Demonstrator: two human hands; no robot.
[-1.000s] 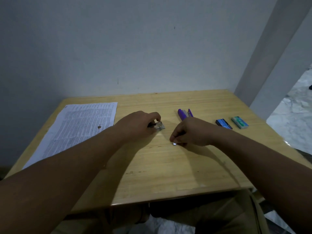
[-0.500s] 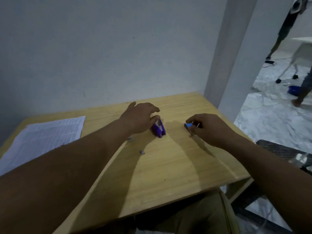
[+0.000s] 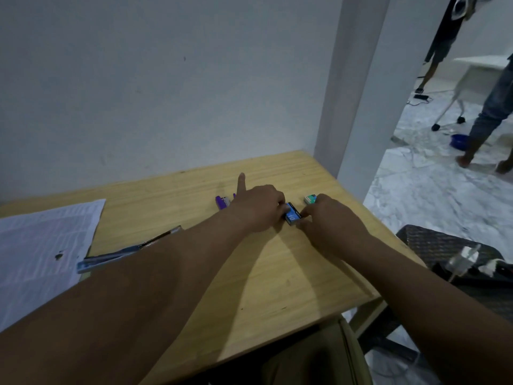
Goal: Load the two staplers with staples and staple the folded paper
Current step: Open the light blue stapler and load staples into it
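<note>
Hands: left hand (image 3: 259,208), right hand (image 3: 330,218) pinching blue staple box (image 3: 293,217).

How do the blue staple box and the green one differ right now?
The blue staple box is pinched between the left hand and right hand; the green staple box lies untouched, farther back. The blue one shows fully; the right hand partly hides the green one. Both are small boxes on the wooden table.
</note>
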